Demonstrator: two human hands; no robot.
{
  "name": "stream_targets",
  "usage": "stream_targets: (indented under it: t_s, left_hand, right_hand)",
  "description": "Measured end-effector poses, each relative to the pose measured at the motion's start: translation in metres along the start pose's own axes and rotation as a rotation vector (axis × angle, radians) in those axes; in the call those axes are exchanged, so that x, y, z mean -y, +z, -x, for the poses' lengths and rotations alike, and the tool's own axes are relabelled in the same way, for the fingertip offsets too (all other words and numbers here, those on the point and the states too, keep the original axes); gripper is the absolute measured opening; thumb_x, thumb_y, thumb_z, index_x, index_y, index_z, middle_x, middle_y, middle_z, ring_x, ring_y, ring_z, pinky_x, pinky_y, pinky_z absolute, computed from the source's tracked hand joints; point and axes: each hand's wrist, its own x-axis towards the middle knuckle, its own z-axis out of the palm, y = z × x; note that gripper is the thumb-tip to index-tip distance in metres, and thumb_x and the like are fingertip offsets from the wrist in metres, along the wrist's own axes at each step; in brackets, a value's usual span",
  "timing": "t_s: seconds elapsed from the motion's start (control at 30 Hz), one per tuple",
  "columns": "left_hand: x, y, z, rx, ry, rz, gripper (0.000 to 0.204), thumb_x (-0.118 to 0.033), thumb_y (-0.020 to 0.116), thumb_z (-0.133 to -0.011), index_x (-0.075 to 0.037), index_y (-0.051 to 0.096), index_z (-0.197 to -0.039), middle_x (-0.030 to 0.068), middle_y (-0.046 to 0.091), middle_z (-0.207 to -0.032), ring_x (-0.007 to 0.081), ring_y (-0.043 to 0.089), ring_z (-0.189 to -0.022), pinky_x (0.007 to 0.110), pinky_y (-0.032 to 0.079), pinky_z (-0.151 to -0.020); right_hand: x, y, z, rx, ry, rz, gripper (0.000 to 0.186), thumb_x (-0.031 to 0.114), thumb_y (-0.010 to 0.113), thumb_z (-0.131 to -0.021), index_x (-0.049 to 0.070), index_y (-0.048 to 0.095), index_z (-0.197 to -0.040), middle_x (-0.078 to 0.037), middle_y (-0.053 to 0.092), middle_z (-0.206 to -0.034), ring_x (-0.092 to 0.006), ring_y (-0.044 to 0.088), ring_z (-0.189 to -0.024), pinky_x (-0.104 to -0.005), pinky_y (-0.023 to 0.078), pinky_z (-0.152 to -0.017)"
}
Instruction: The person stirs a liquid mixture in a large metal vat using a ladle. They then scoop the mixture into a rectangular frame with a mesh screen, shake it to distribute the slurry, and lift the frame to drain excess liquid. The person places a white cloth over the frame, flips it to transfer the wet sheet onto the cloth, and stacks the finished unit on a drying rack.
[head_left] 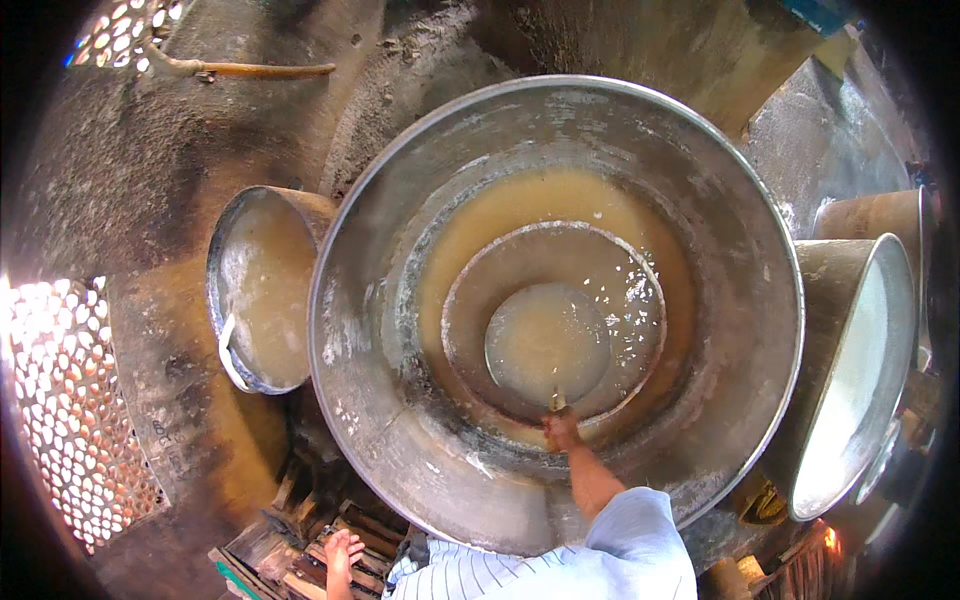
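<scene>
A very large round metal vat (700, 440) fills the middle of the view, with cloudy yellow-brown liquid (560, 190) low inside it. Within that liquid shows a smaller round rim (655, 345), with white bits scattered along its right side. My right hand (562, 430) reaches down into the vat, its fingers closed round the short handle of a round pan-like scoop (548, 335). Murky liquid of the same colour covers the scoop's face, so its depth is hidden. Outside the vat, at the lower left, my left hand (343, 552) holds nothing, its fingers apart and slightly curled above some wood.
To the left stands a smaller metal pot (265, 290) of cloudy liquid with a white curved strip on its rim. Large tilted metal pans (850, 370) crowd the right side. Flames (830, 540) burn at the lower right. Split wood (300, 560) lies near my left hand.
</scene>
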Motion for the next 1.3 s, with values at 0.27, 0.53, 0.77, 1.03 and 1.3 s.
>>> stream_targets:
  t_s: [0.27, 0.53, 0.77, 1.03, 1.3]
  left_hand:
    - [-0.024, 0.007, -0.035, 0.157, 0.197, 0.049, 0.024, -0.023, 0.051, -0.095, -0.011, 0.054, -0.116, 0.0071, 0.065, -0.099, 0.0181, 0.065, -0.078, 0.03, 0.051, -0.061]
    - [-0.058, 0.055, -0.104, 0.44, 0.278, -0.005, 0.033, -0.021, 0.048, -0.091, -0.01, 0.053, -0.121, 0.0092, 0.064, -0.107, 0.0214, 0.065, -0.082, 0.04, 0.049, -0.07]
    - [-0.08, 0.07, -0.127, 0.508, 0.306, -0.035, 0.034, -0.017, 0.038, -0.092, -0.009, 0.051, -0.123, 0.0138, 0.062, -0.114, 0.0249, 0.064, -0.093, 0.042, 0.049, -0.075]
    - [-0.081, 0.069, -0.105, 0.4, 0.256, -0.024, 0.03, -0.016, 0.041, -0.092, -0.009, 0.052, -0.119, 0.0116, 0.064, -0.108, 0.0227, 0.065, -0.084, 0.04, 0.049, -0.071]
    - [-0.064, 0.046, -0.058, 0.25, 0.199, -0.006, 0.026, -0.022, 0.052, -0.093, -0.011, 0.054, -0.116, 0.0073, 0.065, -0.098, 0.0182, 0.065, -0.077, 0.032, 0.05, -0.061]
  right_hand:
    - [0.042, 0.116, 0.155, 0.059, 0.11, -0.567, 0.014, -0.001, 0.06, -0.08, 0.002, 0.049, -0.087, -0.004, 0.048, -0.063, -0.0137, 0.046, -0.046, -0.0297, 0.04, -0.039]
    - [0.036, 0.07, 0.353, -0.087, -0.182, -0.665, 0.012, 0.004, 0.061, -0.084, 0.004, 0.05, -0.079, -0.002, 0.047, -0.061, -0.0116, 0.046, -0.047, -0.0282, 0.042, -0.041]
    - [-0.011, 0.058, 0.453, -0.104, -0.298, -0.952, 0.011, 0.009, 0.062, -0.083, 0.009, 0.051, -0.081, 0.003, 0.036, -0.062, -0.0085, 0.038, -0.048, -0.0246, 0.035, -0.041]
    - [0.057, 0.037, 0.362, -0.285, -0.274, -0.604, 0.009, 0.009, 0.061, -0.082, 0.006, 0.052, -0.081, -0.002, 0.045, -0.057, -0.0132, 0.045, -0.042, -0.0268, 0.037, -0.039]
    - [0.157, -0.133, 0.08, -1.13, -0.624, 0.766, 0.037, 0.009, 0.068, -0.075, -0.007, 0.051, -0.105, -0.022, 0.065, -0.075, -0.0385, 0.065, -0.069, -0.0456, 0.052, -0.064]
